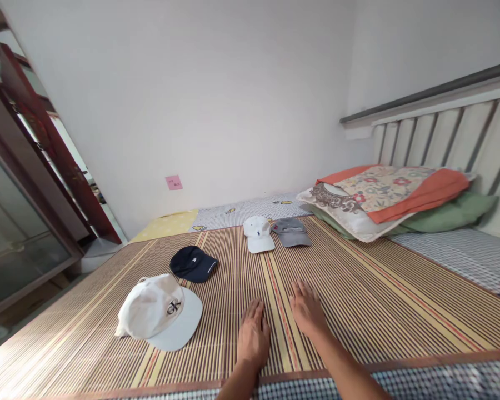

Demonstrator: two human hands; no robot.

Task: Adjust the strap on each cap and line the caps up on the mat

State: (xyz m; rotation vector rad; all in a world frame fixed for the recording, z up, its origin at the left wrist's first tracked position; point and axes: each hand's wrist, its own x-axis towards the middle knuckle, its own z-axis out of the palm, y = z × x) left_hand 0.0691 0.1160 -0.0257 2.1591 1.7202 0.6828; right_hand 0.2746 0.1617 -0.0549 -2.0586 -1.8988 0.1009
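Observation:
My left hand (253, 331) lies flat on the striped bamboo mat (358, 311), fingers stretched forward and holding nothing. To its right, my right hand (307, 309) rests palm down on the same mat, also with nothing in it. A cream cap with "CK" lettering (154, 308) sits left of my left hand, its pale brim pointing right. Behind that is a navy cap (193, 264) with a small white logo. Farther off, a white cap (258, 233) and a grey cap (292, 231) stand side by side, touching or nearly so.
At the back right, a floral pillow with orange edging (394, 186) lies over a green one (454, 214) by the slatted headboard (437, 136). Checked bedding (250, 211) shows along the white wall, which bears a pink note (174, 182). A dark red door (58, 133) stands at left.

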